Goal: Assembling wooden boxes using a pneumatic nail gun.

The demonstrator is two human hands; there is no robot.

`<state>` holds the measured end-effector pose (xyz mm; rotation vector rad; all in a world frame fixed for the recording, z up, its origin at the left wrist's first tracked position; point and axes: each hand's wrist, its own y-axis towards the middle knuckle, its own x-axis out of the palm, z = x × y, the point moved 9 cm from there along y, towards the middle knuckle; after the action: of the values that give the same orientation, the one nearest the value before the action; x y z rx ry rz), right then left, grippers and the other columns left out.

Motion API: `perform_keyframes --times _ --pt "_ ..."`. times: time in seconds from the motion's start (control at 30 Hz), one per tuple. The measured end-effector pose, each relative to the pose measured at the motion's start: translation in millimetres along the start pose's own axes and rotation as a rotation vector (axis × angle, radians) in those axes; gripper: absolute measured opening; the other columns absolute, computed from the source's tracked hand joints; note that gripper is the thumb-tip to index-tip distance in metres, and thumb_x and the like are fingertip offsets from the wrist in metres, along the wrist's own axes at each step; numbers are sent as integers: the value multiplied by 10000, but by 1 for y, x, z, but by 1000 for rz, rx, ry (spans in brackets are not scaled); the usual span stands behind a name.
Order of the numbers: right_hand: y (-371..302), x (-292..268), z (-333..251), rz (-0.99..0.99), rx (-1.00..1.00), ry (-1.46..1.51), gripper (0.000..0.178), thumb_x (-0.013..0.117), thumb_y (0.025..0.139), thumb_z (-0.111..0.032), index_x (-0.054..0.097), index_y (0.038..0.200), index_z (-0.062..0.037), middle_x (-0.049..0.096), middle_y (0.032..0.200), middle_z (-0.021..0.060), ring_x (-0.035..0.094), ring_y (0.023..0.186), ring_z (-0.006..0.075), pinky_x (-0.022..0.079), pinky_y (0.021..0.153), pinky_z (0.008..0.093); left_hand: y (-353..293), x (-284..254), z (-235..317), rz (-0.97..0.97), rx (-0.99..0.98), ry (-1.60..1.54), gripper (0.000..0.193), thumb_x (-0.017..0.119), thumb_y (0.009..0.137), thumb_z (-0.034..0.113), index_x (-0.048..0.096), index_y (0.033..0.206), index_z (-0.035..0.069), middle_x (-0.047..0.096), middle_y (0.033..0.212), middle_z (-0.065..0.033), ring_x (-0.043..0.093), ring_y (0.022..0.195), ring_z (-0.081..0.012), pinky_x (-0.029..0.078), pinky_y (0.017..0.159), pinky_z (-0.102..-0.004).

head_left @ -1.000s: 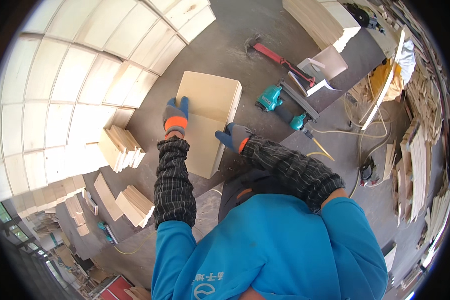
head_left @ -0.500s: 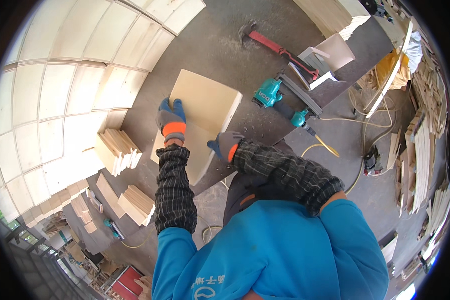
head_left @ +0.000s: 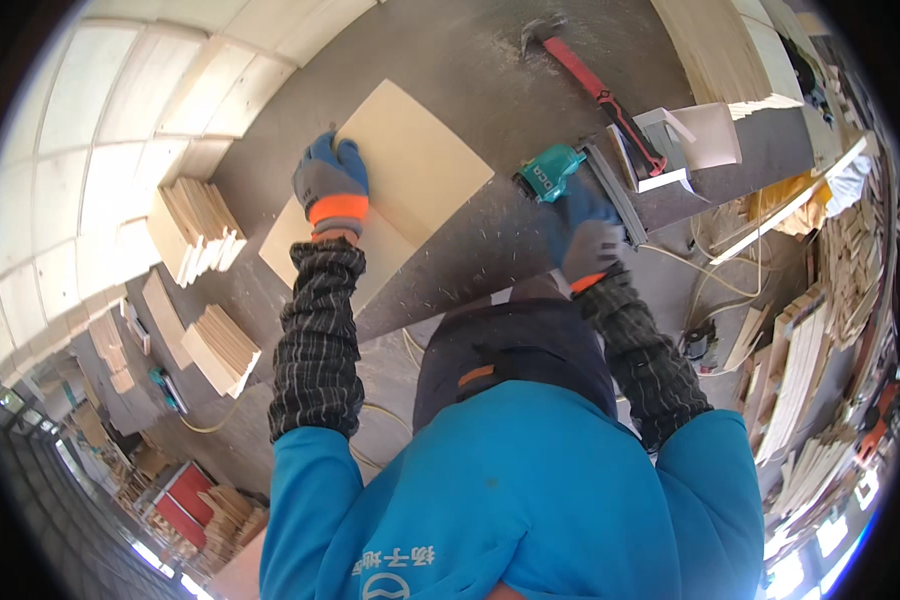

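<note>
Two pale wooden panels (head_left: 415,160) meet at an angle on the dark worktable, one raised against the other. My left hand (head_left: 332,182), in a grey and blue glove with an orange cuff, grips the panels at their left side, where they join. To the right, my gloved right hand (head_left: 585,240) is wrapped round the handle of a teal nail gun (head_left: 552,172), slightly blurred. The gun's long grey magazine (head_left: 615,195) points away from me on the tabletop. Most of its handle is hidden by the glove.
Beyond the gun, a red-handled hammer (head_left: 600,92) lies against an opened white box (head_left: 660,150). Stacked boards (head_left: 715,50) stand at the far right. More board stacks (head_left: 195,230) sit at left, beside a tall wall of panels (head_left: 100,100). A hose (head_left: 710,275) trails on the floor.
My right hand has left the near edge of the panels and moved right onto the nail gun's handle. My left hand has stayed on the panels. The whole view has shifted.
</note>
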<state>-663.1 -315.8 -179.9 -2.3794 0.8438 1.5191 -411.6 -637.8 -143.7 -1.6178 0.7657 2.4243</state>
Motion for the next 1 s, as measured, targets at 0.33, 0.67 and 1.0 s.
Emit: perform_keyframes --times 0.33,0.67,1.0 --pt "7 48 67 -413 249 39 810 808 888 -285 454 1576 -47 749 1200 263 737 1082 469 591 905 535 1 -3 5 -12 -15 20 377 677 986 334 785 1225 64 770 1186 -211 717 1097 -434 551 1010 -523" --pt "28 -89 8 -603 510 736 348 762 925 -263 718 1120 23 680 792 25 625 677 92 520 617 306 4 1 0 -1 -22 -1 372 660 1007 356 791 1200 67 774 1162 -221 717 1090 -444 557 985 -516" --pt "30 -86 -65 -820 484 777 367 753 939 -219 699 1207 26 669 828 22 628 710 107 516 658 303 2 6 -6 -5 -62 23 385 651 1018 391 796 1201 85 779 1176 -185 717 1106 -427 557 1002 -510"
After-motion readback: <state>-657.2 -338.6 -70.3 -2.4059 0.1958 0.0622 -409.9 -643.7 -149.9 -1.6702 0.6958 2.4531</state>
